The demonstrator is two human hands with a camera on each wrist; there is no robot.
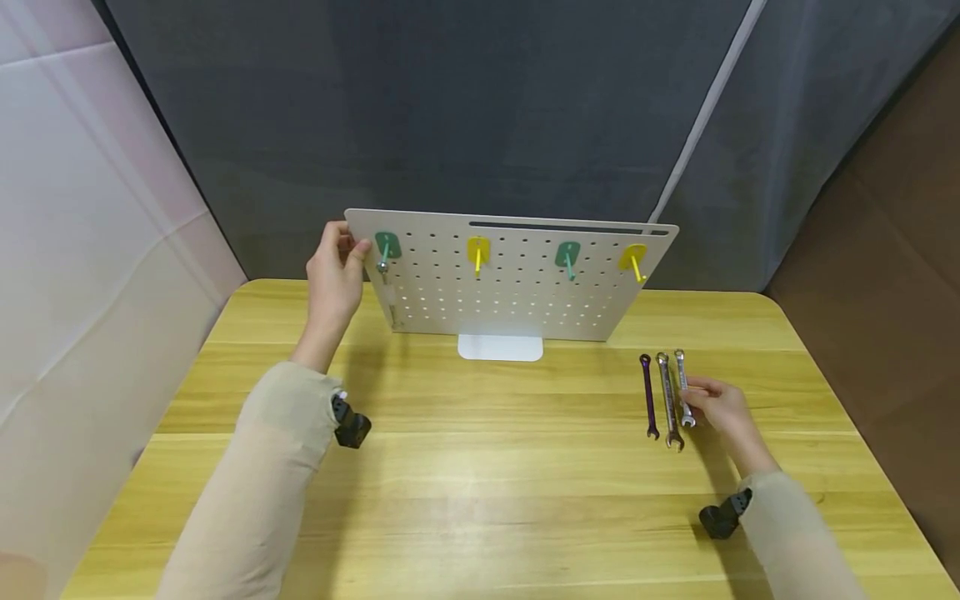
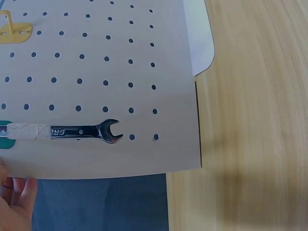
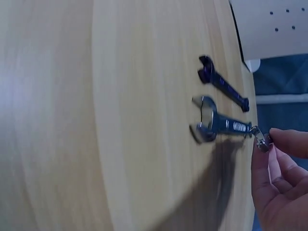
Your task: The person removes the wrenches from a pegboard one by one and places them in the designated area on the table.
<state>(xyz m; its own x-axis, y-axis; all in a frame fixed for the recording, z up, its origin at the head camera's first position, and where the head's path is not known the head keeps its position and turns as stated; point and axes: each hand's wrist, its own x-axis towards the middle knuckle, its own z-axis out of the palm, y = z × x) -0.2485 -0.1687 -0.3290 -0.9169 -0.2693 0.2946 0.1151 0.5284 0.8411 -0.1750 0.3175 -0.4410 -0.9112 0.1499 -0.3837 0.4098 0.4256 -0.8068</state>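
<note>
My left hand pinches the upper left edge of a white pegboard, thumb at the front. From the board's leftmost green hook hangs a combination wrench with pale tape round its shank, its open end pointing down. Over the right part of the table, my right hand pinches a small silver combination wrench between thumb and fingers. Just left of it lie a larger silver wrench and a dark purple wrench, both with open ends toward me.
Three more hooks stick out along the board's top: yellow, green and yellow. The board stands on a white foot near the back of the wooden table. A dark curtain hangs behind.
</note>
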